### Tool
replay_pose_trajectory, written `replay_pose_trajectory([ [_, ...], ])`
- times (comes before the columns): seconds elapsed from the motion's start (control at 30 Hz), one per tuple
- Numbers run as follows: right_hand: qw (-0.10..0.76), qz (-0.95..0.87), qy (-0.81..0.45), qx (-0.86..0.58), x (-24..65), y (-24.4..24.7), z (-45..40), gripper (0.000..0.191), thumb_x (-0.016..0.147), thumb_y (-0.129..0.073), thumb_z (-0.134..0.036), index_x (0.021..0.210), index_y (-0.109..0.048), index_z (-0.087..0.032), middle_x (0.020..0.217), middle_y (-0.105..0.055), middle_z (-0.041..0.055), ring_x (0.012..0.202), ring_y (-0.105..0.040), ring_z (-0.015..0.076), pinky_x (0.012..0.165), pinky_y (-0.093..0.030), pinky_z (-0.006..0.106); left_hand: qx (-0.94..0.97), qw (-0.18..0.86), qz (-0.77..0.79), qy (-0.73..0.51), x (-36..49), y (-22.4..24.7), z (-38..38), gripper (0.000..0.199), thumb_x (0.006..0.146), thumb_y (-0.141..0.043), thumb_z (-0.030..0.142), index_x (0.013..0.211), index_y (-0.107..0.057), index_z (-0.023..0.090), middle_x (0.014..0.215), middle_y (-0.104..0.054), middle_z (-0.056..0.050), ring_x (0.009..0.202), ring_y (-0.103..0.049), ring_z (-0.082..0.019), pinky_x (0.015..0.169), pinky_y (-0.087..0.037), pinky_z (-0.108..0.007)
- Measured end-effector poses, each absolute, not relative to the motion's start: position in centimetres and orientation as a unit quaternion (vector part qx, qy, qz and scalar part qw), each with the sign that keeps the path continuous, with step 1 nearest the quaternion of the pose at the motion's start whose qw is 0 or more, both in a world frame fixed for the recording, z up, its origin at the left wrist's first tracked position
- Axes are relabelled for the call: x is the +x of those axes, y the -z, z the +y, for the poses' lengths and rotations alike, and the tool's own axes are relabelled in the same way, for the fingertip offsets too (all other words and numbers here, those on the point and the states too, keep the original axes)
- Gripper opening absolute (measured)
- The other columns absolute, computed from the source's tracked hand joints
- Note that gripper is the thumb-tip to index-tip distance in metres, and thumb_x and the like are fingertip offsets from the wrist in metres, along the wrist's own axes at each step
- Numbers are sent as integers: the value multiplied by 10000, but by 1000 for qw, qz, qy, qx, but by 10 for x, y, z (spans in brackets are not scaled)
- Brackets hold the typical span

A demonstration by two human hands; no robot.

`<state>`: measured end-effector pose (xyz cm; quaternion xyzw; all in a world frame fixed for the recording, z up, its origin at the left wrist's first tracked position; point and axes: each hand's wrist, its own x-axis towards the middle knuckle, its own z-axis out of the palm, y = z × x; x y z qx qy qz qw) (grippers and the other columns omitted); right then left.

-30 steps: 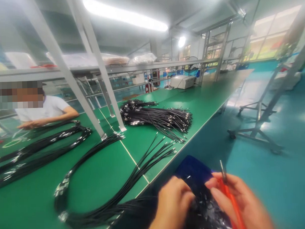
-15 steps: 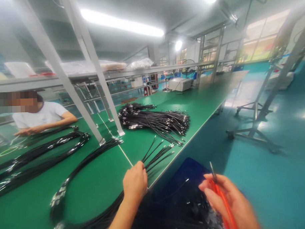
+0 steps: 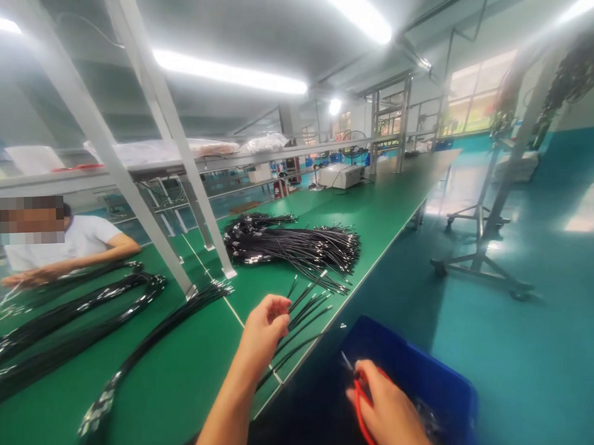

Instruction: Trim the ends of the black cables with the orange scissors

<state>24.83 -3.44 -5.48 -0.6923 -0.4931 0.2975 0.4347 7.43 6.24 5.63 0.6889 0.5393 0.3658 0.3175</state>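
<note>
Head view: the left hand (image 3: 264,331) is over the near edge of the green desk (image 3: 157,396), beside the silver-tipped ends of several black cables (image 3: 307,316). Its fingers are curled, thumb near the index finger; whether they grip a cable cannot be told. The cables fan out past the hand towards the desk edge, one end reaching just beyond it.

The right hand (image 3: 391,407) has its fingers closed around a red-handled tool (image 3: 361,412), metal tip pointing up and to the left; exact type not determinable. This hand is in front of a blue bin (image 3: 451,379), located beside the desk.

Beyond the left hand lies a large cable pile (image 3: 298,245), its many ends facing right. A curved cable bundle (image 3: 140,351) lies to the left. A co-worker (image 3: 86,243) in a white top sits at the far left, forearm on the desk.
</note>
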Motion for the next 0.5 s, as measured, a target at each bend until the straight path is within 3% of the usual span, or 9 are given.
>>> replay_pose_trajectory([
  [0.1,499,-462,-314,-663,256,36,-31,139,724,-584,-285,850,-530,-262,682,-624,-1,657,-615,231,646,-453,342,704,348,478,-393,95,-74,40,198,764,-523,282,916,-606,187,794,-616,-8,663,-583,-157,609,-478,-256],
  [0.27,579,-421,-372,-591,255,1,-42,271,654,-694,-352,839,-537,-232,638,-565,-32,567,-564,172,530,-465,273,744,331,380,-439,120,-74,-6,126,795,-567,194,810,-689,223,792,-604,-25,711,-583,-173,636,-447,-255],
  [0.4,673,-287,-476,-487,248,-23,-65,313,654,-745,-375,879,-570,-246,697,-634,-19,559,-564,144,523,-450,244,642,525,373,-416,124,-50,-28,55,755,-647,248,759,-671,199,654,-608,0,577,-545,-145,544,-406,-235],
  [0.5,709,-257,-485,-442,244,-34,-73,301,640,-779,-315,864,-589,-250,722,-662,-24,554,-554,124,538,-448,233,550,623,369,-418,125,-38,-36,147,693,-709,270,633,-621,170,567,-616,11,561,-529,-132,566,-396,-228],
])
